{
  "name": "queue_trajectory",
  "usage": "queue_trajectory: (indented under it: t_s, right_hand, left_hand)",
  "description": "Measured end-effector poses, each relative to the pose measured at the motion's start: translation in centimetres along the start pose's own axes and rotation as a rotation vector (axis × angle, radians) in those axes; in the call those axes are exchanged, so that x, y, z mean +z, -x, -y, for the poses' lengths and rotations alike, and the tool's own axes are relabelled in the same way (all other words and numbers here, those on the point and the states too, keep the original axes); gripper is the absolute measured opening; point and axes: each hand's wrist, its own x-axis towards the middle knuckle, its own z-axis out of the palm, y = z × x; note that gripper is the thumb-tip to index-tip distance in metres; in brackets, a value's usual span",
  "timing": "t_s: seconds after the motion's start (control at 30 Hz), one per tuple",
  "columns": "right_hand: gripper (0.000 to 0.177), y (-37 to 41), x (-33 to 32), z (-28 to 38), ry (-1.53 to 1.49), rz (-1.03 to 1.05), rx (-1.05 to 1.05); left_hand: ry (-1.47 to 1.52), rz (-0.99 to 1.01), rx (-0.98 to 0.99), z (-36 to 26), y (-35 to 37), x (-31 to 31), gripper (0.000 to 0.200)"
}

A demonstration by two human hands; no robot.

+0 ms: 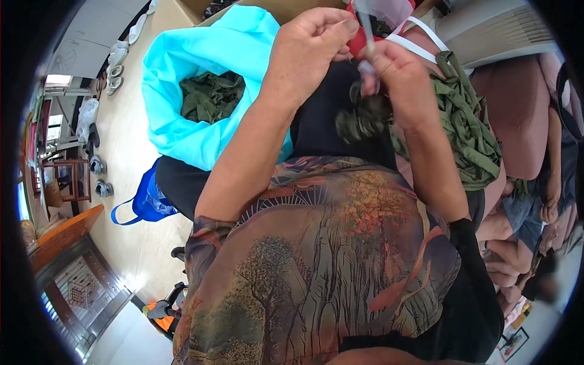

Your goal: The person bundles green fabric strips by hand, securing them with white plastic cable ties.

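Both my hands are raised close together above my lap. My left hand (313,45) has thumb and fingers pinched together; whatever lies between them is too small to make out. My right hand (401,79) is closed, its thumb and forefinger on the end of a pale, narrow, blurred strip (366,24). A dark green fabric bundle (364,121), smeared by motion, hangs just below my right hand and seems held in it. Behind the fingers shows a red bag (359,41) with a translucent part. Left of my forearm, a bright cyan bag (164,73) holds dark green fabric pieces (213,97).
A heap of green fabric straps (465,131) lies on the pink seat (511,115) at right. White handles (420,36) and a cardboard box (182,15) are at the top. A blue bag (146,198) stands on the floor. Another person's arm (552,164) is at far right.
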Motion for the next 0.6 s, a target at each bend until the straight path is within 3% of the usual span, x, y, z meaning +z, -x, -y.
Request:
queue_trajectory:
  t_s: [0.03,0.07,0.13,0.17,0.2,0.27,0.43,0.6]
  right_hand:
    - [0.017,0.0,0.0,-0.3,-0.029,-0.002,-0.045]
    - [0.017,-0.4,-1.3,-0.4,-0.294,-0.143,-0.076]
    - [0.016,-0.4,-2.6,-0.3,-0.422,-0.151,-0.111]
    - [0.016,-0.3,-3.5,0.1,-0.465,-0.187,-0.159]
    - [0.016,-0.2,-4.4,0.6,-0.507,-0.221,-0.208]
    - [0.017,-0.2,-4.8,0.7,-0.585,-0.265,-0.244]
    - [0.016,0.9,-3.8,0.4,-0.666,-0.360,-0.192]
    - [0.018,2.3,-5.2,0.8,-0.644,-0.360,-0.159]
  left_hand:
    - [-0.012,-0.001,0.008,0.2,0.0,-0.1,0.023]
    - [-0.088,0.058,0.002,0.6,0.2,0.1,0.025]
    - [-0.247,0.160,-0.006,2.2,2.1,-0.8,0.031]
    - [-0.391,0.302,0.196,4.2,3.8,-1.0,0.055]
    - [-0.447,0.318,0.217,4.6,4.0,-0.3,0.079]
    - [-0.471,0.210,0.395,4.7,4.6,1.4,0.086]
    - [-0.573,0.147,0.745,3.5,2.9,3.8,0.051]
    - [-0.460,0.398,0.583,1.5,4.0,3.2,0.040]
